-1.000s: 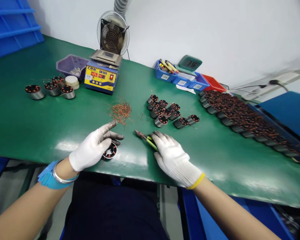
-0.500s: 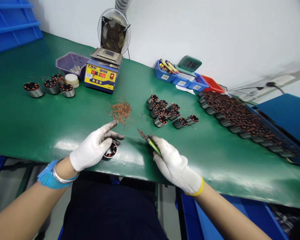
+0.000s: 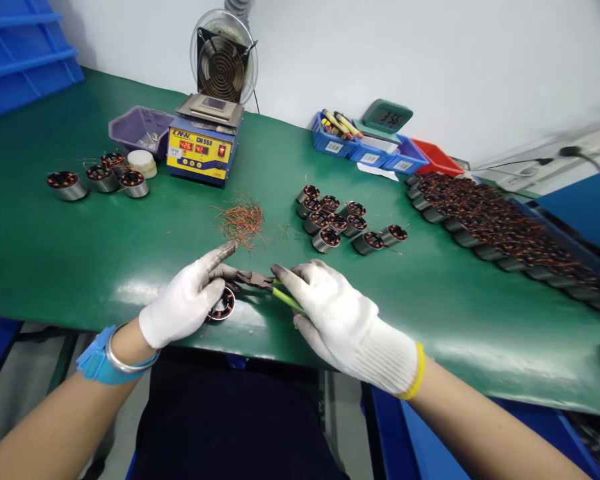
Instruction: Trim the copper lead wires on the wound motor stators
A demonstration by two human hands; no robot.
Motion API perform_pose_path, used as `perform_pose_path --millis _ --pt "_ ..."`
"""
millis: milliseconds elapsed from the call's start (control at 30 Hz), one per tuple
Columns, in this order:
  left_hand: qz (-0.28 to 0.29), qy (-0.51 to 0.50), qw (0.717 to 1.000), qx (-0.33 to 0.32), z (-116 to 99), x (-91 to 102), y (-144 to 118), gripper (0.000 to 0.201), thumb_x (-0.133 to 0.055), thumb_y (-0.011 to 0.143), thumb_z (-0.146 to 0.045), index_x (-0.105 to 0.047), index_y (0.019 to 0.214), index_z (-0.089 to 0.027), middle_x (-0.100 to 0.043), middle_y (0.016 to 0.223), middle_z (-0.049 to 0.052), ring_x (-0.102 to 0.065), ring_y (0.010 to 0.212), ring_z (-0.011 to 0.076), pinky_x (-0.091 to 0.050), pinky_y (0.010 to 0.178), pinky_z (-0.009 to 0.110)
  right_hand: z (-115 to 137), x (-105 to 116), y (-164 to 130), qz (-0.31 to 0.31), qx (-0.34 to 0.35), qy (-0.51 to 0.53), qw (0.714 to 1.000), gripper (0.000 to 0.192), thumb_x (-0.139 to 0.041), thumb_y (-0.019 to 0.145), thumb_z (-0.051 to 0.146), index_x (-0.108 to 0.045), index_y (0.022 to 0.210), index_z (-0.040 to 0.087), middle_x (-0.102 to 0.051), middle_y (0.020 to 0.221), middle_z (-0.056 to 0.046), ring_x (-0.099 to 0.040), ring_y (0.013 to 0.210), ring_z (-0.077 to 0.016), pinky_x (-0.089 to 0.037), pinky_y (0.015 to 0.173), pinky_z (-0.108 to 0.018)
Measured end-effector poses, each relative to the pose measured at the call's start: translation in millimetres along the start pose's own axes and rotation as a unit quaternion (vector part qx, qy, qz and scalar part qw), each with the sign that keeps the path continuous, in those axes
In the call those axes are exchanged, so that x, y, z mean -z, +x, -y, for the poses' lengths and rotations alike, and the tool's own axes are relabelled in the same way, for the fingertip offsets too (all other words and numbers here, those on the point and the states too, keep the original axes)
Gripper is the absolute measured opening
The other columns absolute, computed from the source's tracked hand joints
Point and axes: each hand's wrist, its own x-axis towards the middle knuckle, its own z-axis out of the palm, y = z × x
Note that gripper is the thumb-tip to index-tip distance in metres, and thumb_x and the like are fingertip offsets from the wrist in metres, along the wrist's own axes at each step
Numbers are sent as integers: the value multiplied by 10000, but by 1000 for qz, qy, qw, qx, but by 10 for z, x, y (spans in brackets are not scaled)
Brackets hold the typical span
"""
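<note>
My left hand [image 3: 187,300], in a white glove, holds a small wound motor stator [image 3: 223,305] against the green table [image 3: 55,247] near its front edge. My right hand [image 3: 343,320], also gloved, grips green-handled cutting pliers [image 3: 266,285]. The plier jaws point left and reach my left fingertips just above the stator. A pile of cut copper wire scraps [image 3: 243,221] lies just beyond my left hand.
A cluster of stators [image 3: 337,223] sits behind my right hand, and a long tray of many more [image 3: 500,227] runs along the right. A yellow-blue solder pot [image 3: 200,148] with a fan [image 3: 223,59], a purple tray [image 3: 140,130] and three stators [image 3: 100,179] stand at the back left; blue bins [image 3: 367,150] at the back.
My right hand has carried the pliers leftwards, from lying apart on the table to touching my left fingertips over the stator. My left hand has stayed put.
</note>
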Motion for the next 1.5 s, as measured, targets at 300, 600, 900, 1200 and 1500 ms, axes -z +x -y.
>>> perform_pose_path --millis 300,600,900,1200,1500 --pt "-9 -19 1000 5 6 -3 -16 707 -552 870 -317 -313 1500 -101 -691 1214 180 -654 1146 303 -476 1032 515 30 67 116 109 -86 -12 990 516 -438 900 220 -446 1416 229 -587 1051 -90 -610 840 -243 -459 634 -328" --pt "-3 -106 994 28 -10 14 -60 789 -534 911 -331 -127 1541 -87 -610 1326 231 -588 1250 299 -455 1058 487 -178 231 397 75 38 -60 995 594 -539 831 243 -471 1405 104 -571 1103 -168 -534 982 -318 -423 906 -479" --pt "10 -64 998 13 -6 31 -23 772 -506 878 -255 -158 1546 -85 -631 1315 187 -550 1293 290 -416 1108 496 -130 378 671 122 86 -86 985 582 -586 830 262 -499 1397 163 -581 1082 -141 -541 954 -296 -415 847 -435" --pt "22 -72 997 14 -26 28 -17 754 -517 875 -283 -203 1550 -161 -620 1344 152 -568 1271 306 -460 1066 511 -233 501 937 181 109 -113 971 530 -632 791 286 -589 1319 305 -615 942 -67 -582 735 -209 -373 610 -312" --pt "-237 -111 965 -21 100 153 8 770 -676 741 -253 -357 1441 -247 -422 1514 158 -605 1197 298 -469 1040 510 -326 461 569 104 4 -148 983 416 -537 886 409 -597 1274 269 -635 973 -82 -605 707 -208 -338 521 -261"
